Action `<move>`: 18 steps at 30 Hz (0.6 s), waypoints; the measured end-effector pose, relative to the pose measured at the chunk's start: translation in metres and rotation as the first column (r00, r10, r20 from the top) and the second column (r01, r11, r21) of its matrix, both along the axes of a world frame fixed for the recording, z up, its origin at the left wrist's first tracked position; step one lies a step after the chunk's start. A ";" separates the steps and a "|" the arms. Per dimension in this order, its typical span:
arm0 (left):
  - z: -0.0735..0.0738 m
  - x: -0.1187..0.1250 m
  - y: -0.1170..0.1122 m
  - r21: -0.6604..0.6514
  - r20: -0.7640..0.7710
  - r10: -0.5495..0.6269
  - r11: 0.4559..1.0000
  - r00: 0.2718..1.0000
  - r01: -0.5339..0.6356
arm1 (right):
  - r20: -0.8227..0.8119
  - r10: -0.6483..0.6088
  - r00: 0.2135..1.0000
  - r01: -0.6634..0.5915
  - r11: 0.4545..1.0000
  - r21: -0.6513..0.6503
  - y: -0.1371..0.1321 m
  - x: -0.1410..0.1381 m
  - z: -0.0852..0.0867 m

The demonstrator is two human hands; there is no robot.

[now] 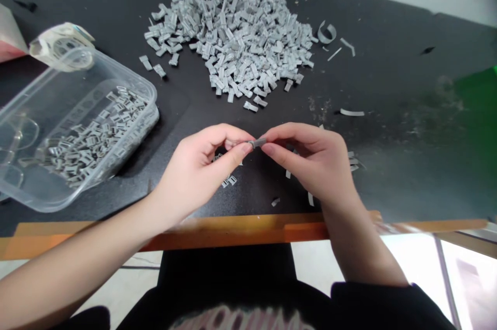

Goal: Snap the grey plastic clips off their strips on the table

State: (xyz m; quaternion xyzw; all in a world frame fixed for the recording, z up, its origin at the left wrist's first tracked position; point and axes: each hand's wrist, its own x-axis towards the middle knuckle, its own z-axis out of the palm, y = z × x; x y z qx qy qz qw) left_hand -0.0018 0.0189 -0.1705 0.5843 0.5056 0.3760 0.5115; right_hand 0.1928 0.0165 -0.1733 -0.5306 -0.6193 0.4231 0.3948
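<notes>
Between my two hands, over the front of the black table, is a small grey plastic piece (258, 142). The thumb and forefinger of my left hand (205, 164) pinch its left end. At its right end, my right hand (310, 156) pinches it the same way. My fingertips cover parts of the piece, so I cannot tell whether it is one part or two joined. Under my left hand lie several small pale grey clips (230, 181). Beyond both hands rises a large heap of small grey plastic pieces (248, 29).
A clear plastic box (151, 94) with many small grey clips (97, 138) stands at the left. A whitish tape roll (64, 42) leans at its back corner. Scraps of pale strip (351, 112) and a curled strip (326, 32) lie at right. Orange-brown tape (236, 229) lines the table's front edge.
</notes>
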 end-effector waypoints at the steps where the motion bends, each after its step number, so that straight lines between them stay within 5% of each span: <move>1: 0.000 0.000 0.000 0.008 -0.016 -0.003 1.000 1.000 0.004 | 0.015 -0.003 1.000 0.002 1.000 0.005 0.000 0.000 0.000; 11: -0.006 -0.003 0.002 0.197 -0.177 -0.089 0.973 0.980 0.124 | -0.016 0.066 0.998 -0.067 0.992 -0.109 0.004 0.002 0.001; 18: -0.013 -0.006 0.004 0.308 -0.456 -0.130 0.905 0.881 0.293 | -0.053 0.040 0.998 -0.051 0.973 -0.225 0.010 0.004 -0.006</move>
